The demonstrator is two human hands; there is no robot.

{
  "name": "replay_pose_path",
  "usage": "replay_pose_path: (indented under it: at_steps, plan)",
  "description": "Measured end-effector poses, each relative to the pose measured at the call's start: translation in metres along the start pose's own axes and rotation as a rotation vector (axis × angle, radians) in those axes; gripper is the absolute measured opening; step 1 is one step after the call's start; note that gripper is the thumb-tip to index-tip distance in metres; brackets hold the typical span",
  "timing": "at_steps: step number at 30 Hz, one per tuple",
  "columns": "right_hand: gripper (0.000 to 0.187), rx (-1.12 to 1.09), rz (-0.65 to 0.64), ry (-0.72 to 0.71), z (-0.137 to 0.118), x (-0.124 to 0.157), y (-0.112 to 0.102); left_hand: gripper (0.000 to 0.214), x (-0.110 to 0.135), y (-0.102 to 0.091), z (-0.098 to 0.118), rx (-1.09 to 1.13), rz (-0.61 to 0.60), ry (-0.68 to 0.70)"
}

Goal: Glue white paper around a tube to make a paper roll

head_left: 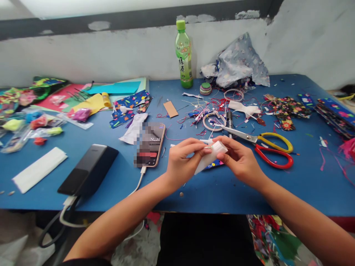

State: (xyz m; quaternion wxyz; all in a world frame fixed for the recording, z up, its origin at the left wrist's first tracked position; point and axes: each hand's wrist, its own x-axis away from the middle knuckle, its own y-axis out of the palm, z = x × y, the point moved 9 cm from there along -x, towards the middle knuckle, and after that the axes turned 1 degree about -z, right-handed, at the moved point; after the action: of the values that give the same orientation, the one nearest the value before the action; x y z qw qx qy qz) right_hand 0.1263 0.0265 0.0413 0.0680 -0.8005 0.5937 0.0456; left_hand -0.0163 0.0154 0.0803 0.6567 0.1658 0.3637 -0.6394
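Over the front of the table, both hands hold one white folded strip (204, 162), paper or cloth, with pleats at its upper right end. My left hand (181, 159) pinches it from the left, fingertips close to a small greenish spot. From the right, my right hand (242, 159) grips the pleated end between thumb and fingers. Part of the strip is hidden behind the fingers. Scissors (252, 139) with one yellow and one red handle lie just beyond my right hand. Under the strip, a patterned blue scrap (215, 164) shows partly.
A phone (157, 147) on a cable and a black power bank (88, 170) lie left, near another white strip (40, 170). Behind stand a green bottle (183, 55) and crumpled cloth (235, 64). Thread, a marker (229, 123) and tape rolls (233, 95) clutter the middle.
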Motion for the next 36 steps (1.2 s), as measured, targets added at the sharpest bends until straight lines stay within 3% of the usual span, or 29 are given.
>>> replay_pose_path:
  at_steps: [17, 36]
  plan:
    - [0.027, -0.012, -0.049, -0.022, -0.002, -0.001, 0.001, 0.01, -0.001, 0.001, -0.018, 0.15, -0.019, -0.279]
    - [0.024, -0.001, -0.141, -0.066, -0.004, 0.003, 0.006, 0.012, 0.001, -0.001, -0.034, 0.25, -0.016, -0.47]
